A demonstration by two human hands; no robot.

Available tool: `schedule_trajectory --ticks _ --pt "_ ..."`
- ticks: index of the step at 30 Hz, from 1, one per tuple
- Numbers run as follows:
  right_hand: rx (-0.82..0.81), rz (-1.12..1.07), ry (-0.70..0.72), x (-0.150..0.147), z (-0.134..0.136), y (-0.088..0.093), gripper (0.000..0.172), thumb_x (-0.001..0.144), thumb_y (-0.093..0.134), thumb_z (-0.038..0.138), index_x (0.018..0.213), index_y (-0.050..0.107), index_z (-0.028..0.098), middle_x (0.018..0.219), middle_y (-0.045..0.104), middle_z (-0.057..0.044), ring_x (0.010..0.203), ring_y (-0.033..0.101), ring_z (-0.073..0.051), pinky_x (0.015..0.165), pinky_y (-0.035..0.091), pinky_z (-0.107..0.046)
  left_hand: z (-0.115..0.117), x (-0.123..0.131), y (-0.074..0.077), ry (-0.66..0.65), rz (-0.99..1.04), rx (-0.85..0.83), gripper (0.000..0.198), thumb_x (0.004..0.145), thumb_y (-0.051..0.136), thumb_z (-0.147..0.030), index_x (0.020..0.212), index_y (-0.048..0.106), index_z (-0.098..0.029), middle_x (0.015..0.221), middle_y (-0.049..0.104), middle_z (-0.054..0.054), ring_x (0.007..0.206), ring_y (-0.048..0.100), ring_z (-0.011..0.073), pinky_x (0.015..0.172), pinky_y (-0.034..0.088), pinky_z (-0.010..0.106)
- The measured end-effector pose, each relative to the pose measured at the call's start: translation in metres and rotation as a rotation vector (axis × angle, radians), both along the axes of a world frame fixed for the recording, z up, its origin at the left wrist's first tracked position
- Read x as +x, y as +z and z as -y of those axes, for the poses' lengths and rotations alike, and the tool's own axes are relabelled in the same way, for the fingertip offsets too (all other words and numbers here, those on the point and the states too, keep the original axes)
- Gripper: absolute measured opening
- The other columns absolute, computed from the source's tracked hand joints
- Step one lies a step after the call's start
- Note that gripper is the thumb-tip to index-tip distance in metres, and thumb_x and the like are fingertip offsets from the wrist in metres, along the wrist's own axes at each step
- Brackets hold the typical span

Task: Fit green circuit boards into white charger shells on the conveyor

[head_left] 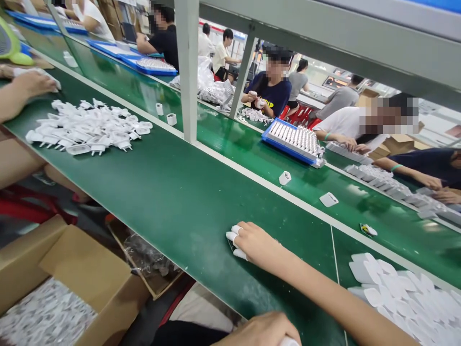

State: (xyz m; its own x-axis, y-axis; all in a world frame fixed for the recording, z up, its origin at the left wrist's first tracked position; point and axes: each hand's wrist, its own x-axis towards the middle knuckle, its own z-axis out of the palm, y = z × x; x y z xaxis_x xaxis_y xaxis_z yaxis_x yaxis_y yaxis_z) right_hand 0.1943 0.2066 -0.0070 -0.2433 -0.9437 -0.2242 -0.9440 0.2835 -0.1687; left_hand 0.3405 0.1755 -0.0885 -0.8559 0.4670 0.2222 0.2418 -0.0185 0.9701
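Fingers (236, 229), three capped, of right hand (254, 246) pressed together on belt (173, 192); left grip (264, 331) unclear.

Bare green surface (173, 192) lies open around the right hand (252, 245), with wide room leftward as far as the plug pile (90, 127). Close on its right a heap of white covers (396, 293) crowds the surface. Farther back, a post (187, 72) stands at the dividing strip.
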Motion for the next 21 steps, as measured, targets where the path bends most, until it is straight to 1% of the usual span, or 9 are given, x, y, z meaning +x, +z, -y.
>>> schedule_trajectory --ticks 2,4,7,10,13,15,17,18,21 --pt "-0.045 0.045 -0.043 -0.003 0.0 -0.002 0.018 0.085 0.06 0.011 0.103 0.064 0.009 0.089 0.064 -0.014 0.09 0.058 -0.028 0.077 0.048 -0.04 0.013 0.001 0.011 0.149 -0.064 0.109 0.04 0.089 0.049 -0.055 0.109 0.05 -0.021 0.098 0.056 0.009 0.091 0.058 0.0221 0.082 0.049 0.035" --pt "-0.13 0.123 -0.114 -0.008 -0.003 -0.002 0.018 0.084 0.062 0.01 0.102 0.063 0.012 0.089 0.065 -0.011 0.085 0.06 -0.024 0.076 0.05 -0.037 0.028 0.001 0.023 0.307 -0.14 0.188 0.049 0.086 0.052 -0.059 0.117 0.045 -0.021 0.104 0.051 0.01 0.103 0.053 0.0263 0.091 0.045 0.041" --pt "-0.32 0.224 -0.279 -0.012 -0.022 0.006 0.025 0.089 0.059 0.015 0.114 0.056 0.016 0.095 0.065 -0.007 0.085 0.063 -0.018 0.08 0.054 -0.032 0.047 -0.001 0.039 0.408 -0.08 0.154 0.052 0.086 0.058 -0.048 0.13 0.039 -0.026 0.125 0.044 0.012 0.123 0.044 0.0302 0.102 0.038 0.043" --pt "-0.638 0.398 -0.473 0.006 -0.057 0.028 0.031 0.095 0.051 0.023 0.126 0.047 0.022 0.116 0.06 -0.009 0.101 0.063 -0.018 0.088 0.055 -0.034 0.053 -0.001 0.05 0.449 0.086 0.159 0.05 0.088 0.059 -0.038 0.134 0.039 -0.032 0.134 0.046 0.007 0.122 0.048 0.0262 0.101 0.041 0.037" --pt "-1.058 0.726 -0.619 0.051 -0.087 0.045 0.03 0.09 0.061 0.031 0.12 0.056 0.03 0.127 0.057 -0.005 0.113 0.06 -0.019 0.096 0.052 -0.034 0.046 -0.004 0.053 0.46 0.186 0.215 0.047 0.083 0.067 -0.039 0.125 0.048 -0.031 0.123 0.054 0.005 0.112 0.055 0.0225 0.092 0.046 0.031" --pt "-1.278 0.813 -0.677 0.086 -0.094 0.042 0.03 0.087 0.064 0.034 0.117 0.06 0.033 0.124 0.059 -0.003 0.112 0.061 -0.019 0.097 0.052 -0.033 0.034 -0.008 0.053 0.489 0.176 0.234 0.047 0.073 0.077 -0.038 0.111 0.052 -0.028 0.104 0.056 0.001 0.096 0.056 0.0177 0.079 0.047 0.024" --pt "-1.457 0.759 -0.75 0.114 -0.092 0.029 0.031 0.088 0.062 0.038 0.119 0.058 0.034 0.121 0.059 -0.004 0.114 0.059 -0.021 0.097 0.052 -0.036 0.018 -0.011 0.052 0.493 0.14 0.241 0.047 0.069 0.08 -0.04 0.102 0.05 -0.026 0.092 0.05 -0.002 0.084 0.053 0.0144 0.07 0.045 0.021" --pt "-1.52 0.702 -0.796 0.123 -0.089 0.02 0.031 0.089 0.059 0.04 0.12 0.057 0.034 0.122 0.058 -0.006 0.116 0.058 -0.023 0.098 0.052 -0.039 0.01 -0.012 0.052 0.472 0.125 0.238 0.044 0.073 0.076 -0.044 0.104 0.049 -0.026 0.093 0.048 -0.001 0.084 0.052 0.0147 0.071 0.046 0.022" --pt "-1.589 0.567 -0.956 0.132 -0.086 0.001 0.034 0.093 0.052 0.039 0.126 0.051 0.031 0.128 0.055 -0.01 0.12 0.057 -0.027 0.099 0.05 -0.047 -0.016 -0.007 0.055 0.357 0.101 0.182 0.038 0.092 0.047 -0.051 0.12 0.047 -0.025 0.105 0.046 0.005 0.097 0.052 0.0197 0.086 0.047 0.033"
